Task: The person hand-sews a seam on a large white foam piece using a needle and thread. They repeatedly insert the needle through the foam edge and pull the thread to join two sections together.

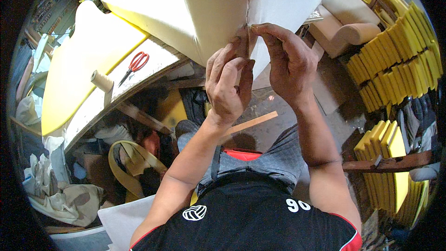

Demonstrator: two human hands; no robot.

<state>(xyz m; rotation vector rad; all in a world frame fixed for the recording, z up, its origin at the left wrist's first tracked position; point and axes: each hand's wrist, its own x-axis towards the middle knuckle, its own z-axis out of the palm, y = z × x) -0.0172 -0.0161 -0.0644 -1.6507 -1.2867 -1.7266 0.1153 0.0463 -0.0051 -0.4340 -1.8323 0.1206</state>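
Note:
A large cream upholstered piece [209, 14] with a vertical seam [249, 0] fills the upper middle. My left hand [225, 81] has bent, closed fingers, their tips pressed on the lower part of the seam. My right hand [292, 65] pinches at the seam just to its right, on a tiny light thing at the fingertips, too small to name. Red-handled scissors [138, 61] and a spool of pale thread [100, 80] lie on the worktop to the left.
The worktop [88, 116] carries yellow foam [65, 83]. A beige upholstered piece [353, 4] and stacked yellow foam [390, 65] stand at the right. A wooden strip [255, 120] is below my hands; pale cloth [69, 195] and a yellow strap [130, 167] lie lower left.

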